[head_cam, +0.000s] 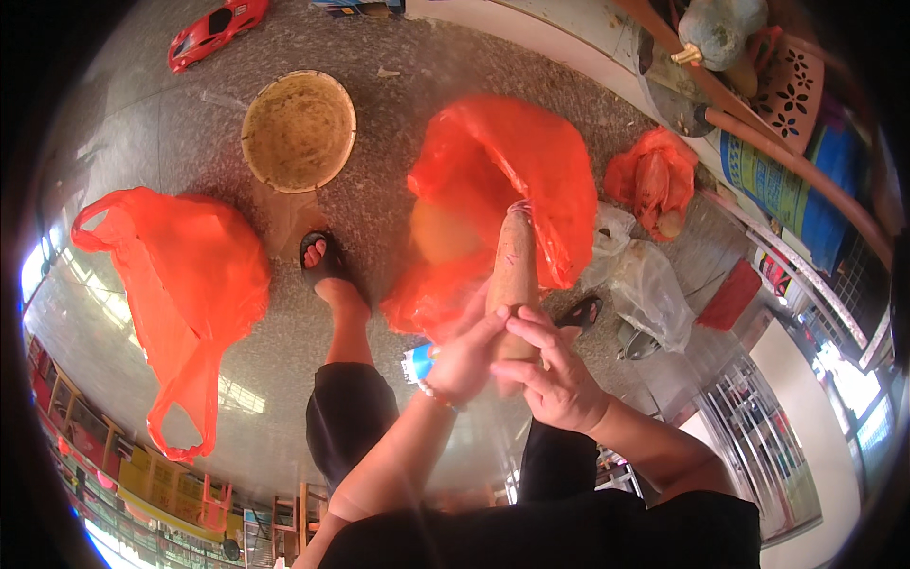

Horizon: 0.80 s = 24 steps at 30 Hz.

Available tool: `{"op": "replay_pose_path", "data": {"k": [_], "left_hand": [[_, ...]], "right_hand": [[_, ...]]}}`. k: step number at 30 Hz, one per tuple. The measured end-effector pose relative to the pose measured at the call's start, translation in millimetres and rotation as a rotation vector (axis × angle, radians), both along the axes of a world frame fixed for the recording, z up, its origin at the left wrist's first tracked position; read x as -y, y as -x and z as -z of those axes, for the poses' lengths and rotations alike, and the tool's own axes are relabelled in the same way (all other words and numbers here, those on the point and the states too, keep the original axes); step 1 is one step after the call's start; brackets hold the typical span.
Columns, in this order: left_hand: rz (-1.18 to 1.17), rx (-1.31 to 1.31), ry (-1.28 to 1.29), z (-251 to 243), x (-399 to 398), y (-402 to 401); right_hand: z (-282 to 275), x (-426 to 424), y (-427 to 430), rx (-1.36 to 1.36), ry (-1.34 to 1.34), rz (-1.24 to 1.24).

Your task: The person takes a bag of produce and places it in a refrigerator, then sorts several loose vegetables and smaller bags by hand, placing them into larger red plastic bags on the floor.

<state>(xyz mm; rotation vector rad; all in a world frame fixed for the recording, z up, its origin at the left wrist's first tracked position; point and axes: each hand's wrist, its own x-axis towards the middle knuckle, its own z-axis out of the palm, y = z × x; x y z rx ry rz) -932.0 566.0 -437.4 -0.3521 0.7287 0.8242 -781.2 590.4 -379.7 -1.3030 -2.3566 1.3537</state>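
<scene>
Both of my hands hold a long, pale brown root vegetable (515,267), its tip pointing away from me. My left hand (466,355), with a beaded bracelet at the wrist, wraps the near part from the left. The fingers of my right hand (561,370) rest on its near end from the right. Just beyond, a large red plastic bag (561,163) stands open, with something yellowish showing dimly inside. Below the bag, a blue and white packet (418,363) is partly hidden by my left hand.
A full red bag (192,263) and a round woven basket (298,131) are on the floor at left. At right lie a small red bag (654,181), clear plastic bags (650,291) and a dark red mat (730,295). A red toy car (217,32) is far left.
</scene>
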Motion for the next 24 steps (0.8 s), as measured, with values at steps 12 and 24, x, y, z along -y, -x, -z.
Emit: {"op": "replay_pose_path", "data": {"k": [12, 24], "left_hand": [[-0.174, 0.280, 0.275, 9, 13, 12], [0.018, -0.224, 0.127, 1, 6, 4]], "right_hand": [[96, -90, -3, -0.039, 0.159, 0.464], [115, -102, 16, 0.103, 0.202, 0.211]]}}
